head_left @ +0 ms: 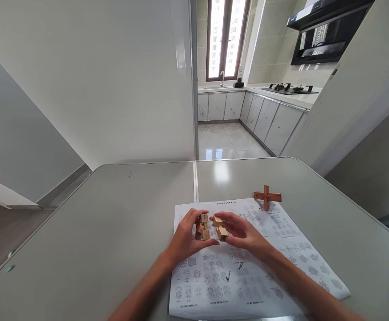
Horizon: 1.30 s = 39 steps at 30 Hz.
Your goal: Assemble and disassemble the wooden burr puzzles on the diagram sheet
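Perhaps uneven pinching could loosen a piece: the left hand [186, 234] has wooden blocks [205, 234] in its grip, the right hand [243, 229] other blocks [222, 233], above the sheet [221, 294], short of the far edge of the bench [130, 227].

Pale pieces [205, 234]: light wood, smooth-faced, matt.
Brown cross [266, 196]: reddish-brown wood, smooth.
Printed sheet [214, 294]: white paper, thin, matt.
Tabletop [141, 232]: smooth grey surface, semi-glossy, with a bright reflection towards the far edge; its material cannot be told.
Pale panel [114, 80]: smooth, lightly glossy, streaked with reflected light at upper right.
Cabinet fronts [266, 117]: smooth, white, grey-veined in a marble pattern.
Kitchen floor [219, 138]: polished tile, highly glossy, mirroring window light.
Faucet [221, 76]: shiny metal.
Range hood [336, 33]: dark, glossy, glass-like panel, strongly reflective.
Window [228, 40]: clear glass in a dark brown frame.
Left-hand floor [10, 238]: brown, wood-like, low sheen.
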Available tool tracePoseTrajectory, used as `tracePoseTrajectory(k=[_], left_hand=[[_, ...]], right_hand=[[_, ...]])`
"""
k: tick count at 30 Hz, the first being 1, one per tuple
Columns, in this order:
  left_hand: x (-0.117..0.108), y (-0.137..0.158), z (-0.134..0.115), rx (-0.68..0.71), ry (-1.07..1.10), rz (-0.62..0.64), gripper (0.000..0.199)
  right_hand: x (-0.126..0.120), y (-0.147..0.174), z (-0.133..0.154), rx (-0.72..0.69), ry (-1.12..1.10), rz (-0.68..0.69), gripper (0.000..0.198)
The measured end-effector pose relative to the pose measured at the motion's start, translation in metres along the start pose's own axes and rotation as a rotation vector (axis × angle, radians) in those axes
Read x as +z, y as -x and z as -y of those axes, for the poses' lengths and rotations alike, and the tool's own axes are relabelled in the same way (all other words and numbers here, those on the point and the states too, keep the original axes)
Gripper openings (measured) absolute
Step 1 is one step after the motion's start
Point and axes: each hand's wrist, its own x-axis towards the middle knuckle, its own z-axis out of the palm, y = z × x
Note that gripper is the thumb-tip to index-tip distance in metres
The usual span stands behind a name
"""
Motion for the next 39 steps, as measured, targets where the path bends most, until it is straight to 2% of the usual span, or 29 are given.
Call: tracePoseTrajectory(k=[4, 8, 10, 14, 17, 23, 28, 33, 36, 39], left_hand=[[0.004, 0.001, -0.003, 0.052, -0.007, -0.023, 0.074], [0.003, 0.0, -0.004, 0.067, -0.035, -0.048, 0.074], [0.001, -0.001, -0.003, 0.049, -0.069, -0.081, 0.071], [0.0, -0.003, 0.001, -0.033, -0.128, -0.166, 0.066], [0.0, -0.005, 0.004, -0.095, -0.168, -0.16, 0.059], [0.0, -0.003, 0.009, -0.151, -0.329, -0.08, 0.055], [-0.002, -0.004, 0.008, -0.169, -0.4, -0.083, 0.038], [-0.006, -0.005, 0.007, -0.284, -0.296, -0.082, 0.038], [-0.007, -0.007, 0.005, -0.337, -0.113, -0.083, 0.037], [-0.008, -0.009, 0.0, -0.39, 0.094, -0.095, 0.033]], right_hand=[[-0.004, 0.001, 0.002, 0.048, -0.112, 0.073, 0.065], [-0.006, 0.003, 0.005, 0.058, -0.077, 0.038, 0.065], [-0.006, 0.003, 0.004, 0.043, 0.057, -0.035, 0.061], [-0.004, 0.001, -0.002, -0.014, 0.508, -0.234, 0.049], [-0.005, 0.0, -0.009, -0.1, 0.753, -0.271, 0.05], [-0.009, 0.001, -0.017, -0.167, 0.958, -0.285, 0.053], [-0.01, 0.001, -0.016, -0.145, 1.008, -0.283, 0.05], [-0.012, 0.001, -0.018, -0.155, 1.049, -0.252, 0.052], [-0.012, 0.001, -0.017, -0.187, 1.046, -0.257, 0.053], [-0.008, 0.001, -0.012, -0.242, 0.995, -0.274, 0.046]])
